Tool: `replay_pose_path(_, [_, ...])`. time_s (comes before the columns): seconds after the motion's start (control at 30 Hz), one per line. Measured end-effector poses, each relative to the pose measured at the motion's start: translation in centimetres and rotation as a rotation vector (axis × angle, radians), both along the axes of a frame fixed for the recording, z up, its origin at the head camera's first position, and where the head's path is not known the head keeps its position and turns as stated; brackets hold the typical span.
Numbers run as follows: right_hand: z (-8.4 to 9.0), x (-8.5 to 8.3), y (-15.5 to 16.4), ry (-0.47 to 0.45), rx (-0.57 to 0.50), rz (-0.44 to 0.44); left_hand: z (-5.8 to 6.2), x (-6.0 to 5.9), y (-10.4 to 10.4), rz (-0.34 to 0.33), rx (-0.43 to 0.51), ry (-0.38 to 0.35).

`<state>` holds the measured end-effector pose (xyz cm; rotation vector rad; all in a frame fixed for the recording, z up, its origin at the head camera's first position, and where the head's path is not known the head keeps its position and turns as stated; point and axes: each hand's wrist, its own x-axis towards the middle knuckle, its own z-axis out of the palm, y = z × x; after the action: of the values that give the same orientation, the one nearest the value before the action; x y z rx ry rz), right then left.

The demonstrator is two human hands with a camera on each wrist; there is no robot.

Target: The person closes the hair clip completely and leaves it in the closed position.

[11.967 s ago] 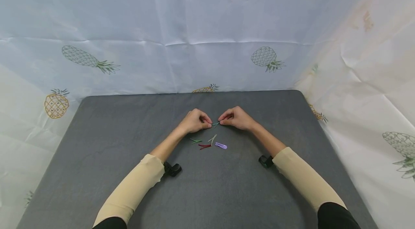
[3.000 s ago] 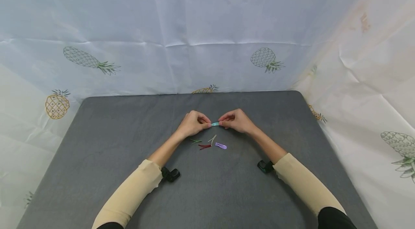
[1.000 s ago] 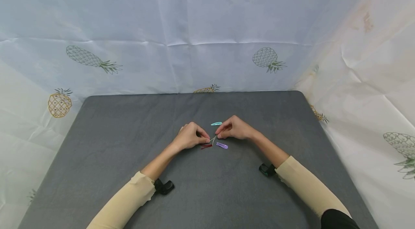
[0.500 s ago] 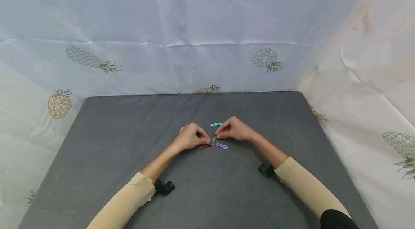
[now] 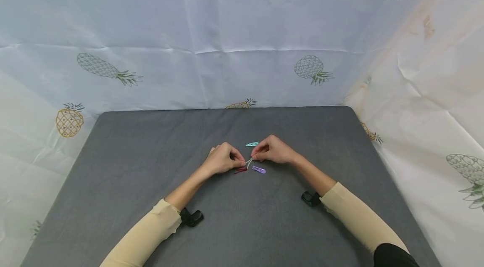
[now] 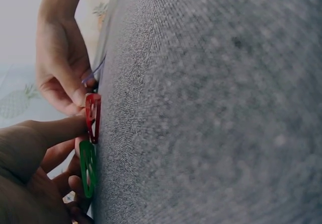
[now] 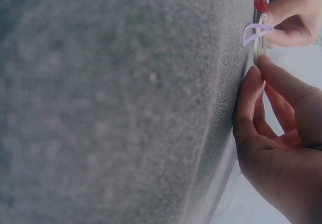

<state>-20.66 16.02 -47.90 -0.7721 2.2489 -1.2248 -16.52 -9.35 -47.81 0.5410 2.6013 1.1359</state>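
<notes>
Both hands meet at the middle of the grey table [image 5: 124,183]. My left hand [image 5: 242,162] and right hand [image 5: 254,157] each pinch one end of a pale hair clip [image 5: 248,162] just above the cloth. A teal clip [image 5: 252,144] lies beyond the right hand. A purple clip [image 5: 259,169] and a red clip [image 5: 240,170] lie just in front of the fingers. In the left wrist view the red clip [image 6: 93,114] and a green clip [image 6: 88,168] lie by my left fingers. The right wrist view shows the purple clip [image 7: 255,31] beside the pale clip [image 7: 258,45].
A pale cloth printed with pineapples [image 5: 310,67] hangs behind and along both sides of the table. Black wrist cameras [image 5: 190,218] sit on both forearms. Bare grey cloth surrounds the small group of clips.
Three seconds ago both hands held the teal clip; it now lies on the table, and the hands have come nearer to me onto the pale clip. Over the last second nothing visibly moved.
</notes>
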Motion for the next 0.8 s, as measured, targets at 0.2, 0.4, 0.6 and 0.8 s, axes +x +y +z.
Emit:
replay_pose_path(0.2, [0.1, -0.1, 0.0, 0.017, -0.025, -0.026, -0.9, -0.4, -0.4, -0.021, 0.078, 0.021])
replay_pose_path(0.4, [0.3, -0.1, 0.0, 0.034, -0.053, -0.072, 0.0, -0.3, -0.2, 0.011, 0.110, -0.041])
replay_pose_path(0.6, [0.6, 0.1, -0.1, 0.083, -0.058, -0.128, 0.3, -0.3, -0.3, 0.019, 0.158, -0.049])
replay_pose_path(0.8, [1.1, 0.3, -0.3, 0.123, -0.063, -0.158, 0.6, -0.4, -0.3, 0.021, 0.181, -0.025])
